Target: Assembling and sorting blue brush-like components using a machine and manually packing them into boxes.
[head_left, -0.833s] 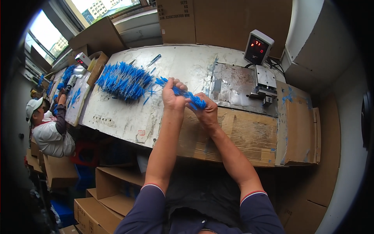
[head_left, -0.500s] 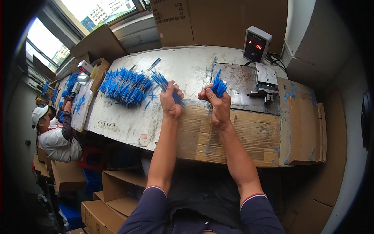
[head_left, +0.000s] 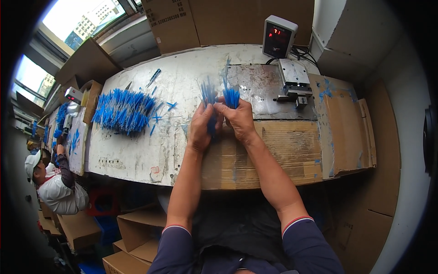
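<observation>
Both my hands meet over the middle of the worn white worktable (head_left: 137, 155). My left hand (head_left: 202, 127) is closed around a bundle of thin blue strips (head_left: 209, 93) that stand upright out of the fist. My right hand (head_left: 238, 118) grips a second, smaller tuft of the same blue strips (head_left: 231, 95), pressed close against the left one. A big loose pile of blue strips (head_left: 123, 111) lies on the table to my left, well apart from both hands.
A small metal press (head_left: 293, 81) sits on a steel plate (head_left: 255, 89) just right of my hands, with a grey counter box (head_left: 278, 37) with a red display behind it. Cardboard sheets (head_left: 292, 150) cover the table's near edge. Another person in a cap (head_left: 48, 182) works at the far left.
My hands had been apart, each with its own tuft of strips. They have come together at the table's middle, and the bundles now stand upright side by side.
</observation>
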The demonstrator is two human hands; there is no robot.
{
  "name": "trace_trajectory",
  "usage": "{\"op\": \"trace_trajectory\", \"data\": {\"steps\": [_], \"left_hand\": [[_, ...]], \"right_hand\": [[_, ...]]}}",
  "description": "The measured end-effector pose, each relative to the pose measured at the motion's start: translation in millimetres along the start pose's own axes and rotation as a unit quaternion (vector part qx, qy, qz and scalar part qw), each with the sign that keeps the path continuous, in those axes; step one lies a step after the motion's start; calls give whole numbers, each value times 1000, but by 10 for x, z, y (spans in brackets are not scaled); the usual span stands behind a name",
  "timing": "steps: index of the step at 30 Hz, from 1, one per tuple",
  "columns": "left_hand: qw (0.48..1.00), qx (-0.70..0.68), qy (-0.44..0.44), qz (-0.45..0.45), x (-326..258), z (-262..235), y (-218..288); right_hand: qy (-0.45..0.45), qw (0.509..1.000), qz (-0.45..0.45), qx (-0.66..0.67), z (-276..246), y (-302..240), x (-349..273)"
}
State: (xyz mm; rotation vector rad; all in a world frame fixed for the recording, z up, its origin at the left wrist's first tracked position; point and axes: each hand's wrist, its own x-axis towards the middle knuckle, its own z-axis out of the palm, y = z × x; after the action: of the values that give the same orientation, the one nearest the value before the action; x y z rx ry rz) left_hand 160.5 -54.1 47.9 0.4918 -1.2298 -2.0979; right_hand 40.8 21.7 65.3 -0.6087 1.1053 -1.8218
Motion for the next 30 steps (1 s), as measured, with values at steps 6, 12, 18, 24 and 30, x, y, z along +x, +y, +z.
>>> {"op": "trace_trajectory", "data": {"steps": [6, 12, 18, 24, 30], "left_hand": [[995, 78, -56, -14, 10, -141, -72], [997, 33, -51, -38, -11, -104, -5], [999, -1, -42, -21, 20, -52, 28], [1000, 19, 7, -24, 27, -109, -27], [999, 9, 8, -40, 40, -188, -44]], "right_hand": [[-14, 999, 38, -3, -116, 48, 99], [-15, 995, 94, 41, -215, 106, 146], [-6, 995, 51, 82, -86, -28, 45], [30, 996, 50, 67, -143, 123, 111], [37, 995, 50, 83, -95, 221, 120]]}}
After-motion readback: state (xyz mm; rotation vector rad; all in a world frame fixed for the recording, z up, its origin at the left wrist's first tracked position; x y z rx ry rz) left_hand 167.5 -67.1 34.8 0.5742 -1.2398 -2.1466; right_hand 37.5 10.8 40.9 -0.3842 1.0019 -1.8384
